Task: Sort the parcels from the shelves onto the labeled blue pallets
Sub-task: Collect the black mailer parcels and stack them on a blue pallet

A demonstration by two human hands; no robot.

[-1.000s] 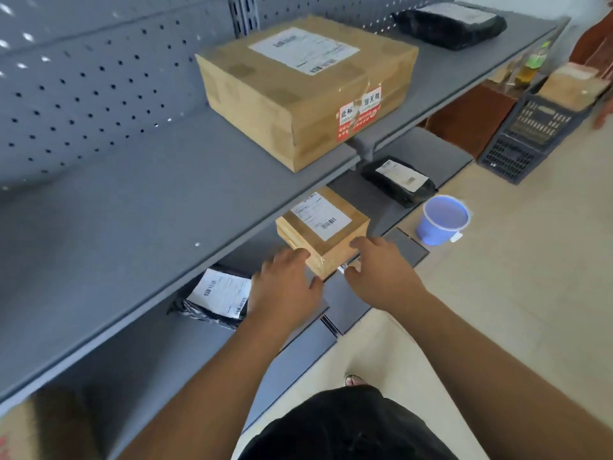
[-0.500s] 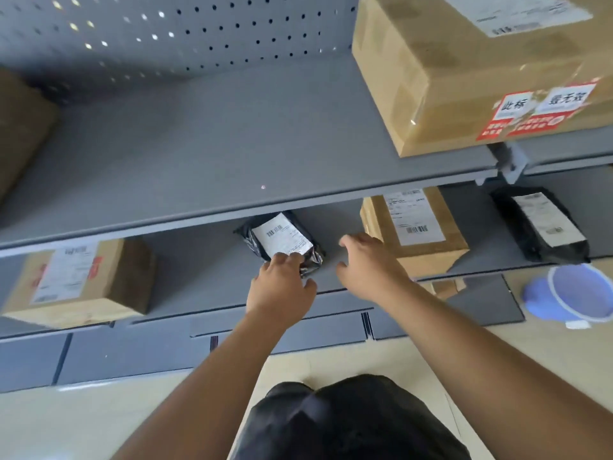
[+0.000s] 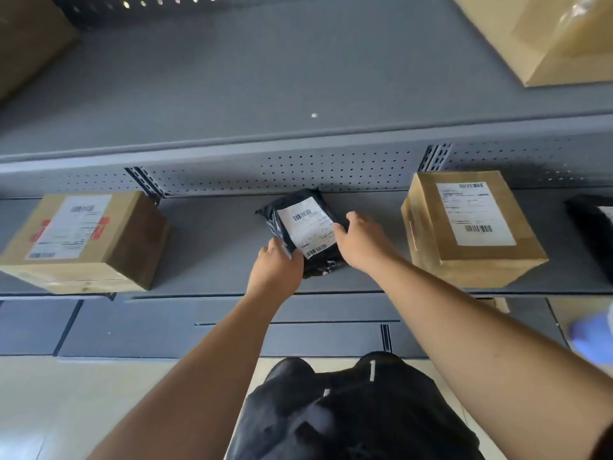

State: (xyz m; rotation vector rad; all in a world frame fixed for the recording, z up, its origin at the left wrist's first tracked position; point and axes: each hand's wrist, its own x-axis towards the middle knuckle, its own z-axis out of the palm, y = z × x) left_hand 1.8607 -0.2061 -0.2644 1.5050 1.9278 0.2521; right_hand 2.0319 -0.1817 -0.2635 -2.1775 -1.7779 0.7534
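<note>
A black plastic mailer [image 3: 305, 227] with a white barcode label lies on the lower grey shelf [image 3: 212, 247]. My left hand [image 3: 277, 270] grips its near left corner. My right hand [image 3: 360, 242] holds its right edge, fingers curled onto the label. The parcel still rests on the shelf. No blue pallet is in view.
A cardboard box [image 3: 83, 242] sits on the same shelf at the left, another cardboard box [image 3: 471, 227] at the right, and a second black mailer [image 3: 593, 224] at the far right edge. A large carton [image 3: 547, 34] is on the upper shelf. A blue bucket [image 3: 593, 333] stands on the floor.
My view dropped and swung left from the small box to the black mailer. Both hands moved onto the mailer and closed on its two sides.
</note>
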